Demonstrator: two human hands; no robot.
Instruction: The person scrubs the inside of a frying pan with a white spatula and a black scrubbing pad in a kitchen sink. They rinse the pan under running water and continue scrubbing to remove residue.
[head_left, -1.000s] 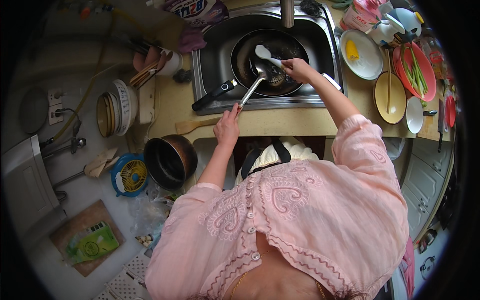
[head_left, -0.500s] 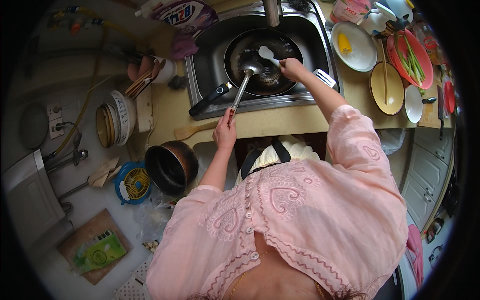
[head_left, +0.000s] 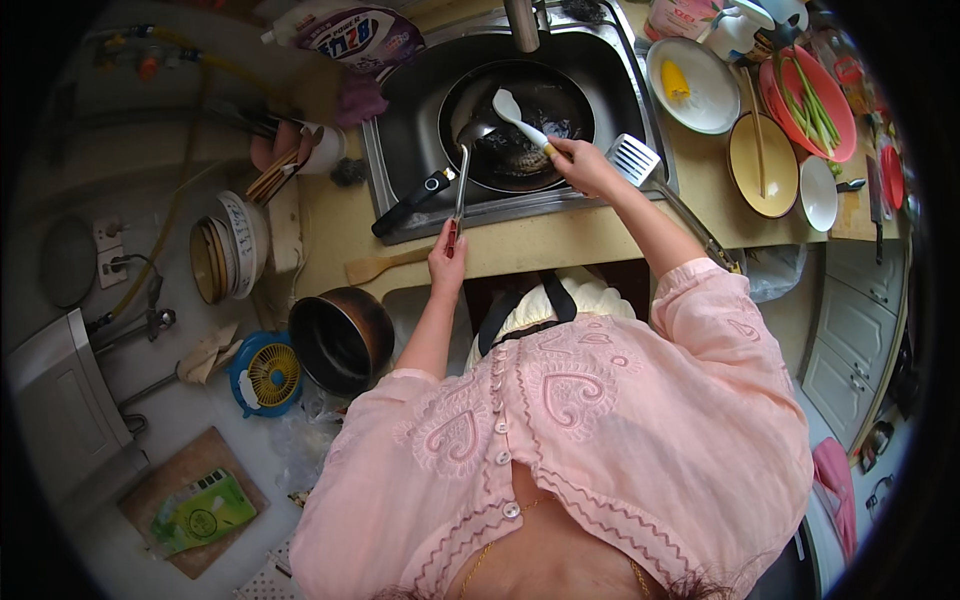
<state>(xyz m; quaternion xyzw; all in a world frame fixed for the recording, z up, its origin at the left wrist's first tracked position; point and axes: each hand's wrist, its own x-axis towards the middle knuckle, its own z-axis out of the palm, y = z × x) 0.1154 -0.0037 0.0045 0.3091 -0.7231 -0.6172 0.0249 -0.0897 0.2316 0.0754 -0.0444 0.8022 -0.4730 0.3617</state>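
A dark frying pan (head_left: pixel 550 95) with wet, dark liquid rests inside the steel sink (head_left: pixel 403 95), its black handle (head_left: pixel 408 205) over the near left rim. My left hand (head_left: pixel 447 262) is closed round the handle of a metal ladle (head_left: pixel 461 185); the ladle's bowl is tipped down in the pan, partly hidden. In my right hand (head_left: pixel 585 168) is a white brush-like scrubber (head_left: pixel 520 118), its head above the pan. A slotted turner (head_left: pixel 634 160) lies across the sink's right rim, beside my right wrist.
The faucet (head_left: pixel 522 25) hangs over the sink's far side. Right of it stand a white plate (head_left: pixel 715 105), a yellow bowl (head_left: pixel 778 195) and a red basin (head_left: pixel 848 130) with green onions. A wooden spatula (head_left: pixel 385 266) lies near the counter's front edge; below is a dark pot (head_left: pixel 345 310).
The ladle has turned and its bowl has dipped down in the pan. The scrubber has come away from the bowl. My right forearm has shifted, showing more of the turner.
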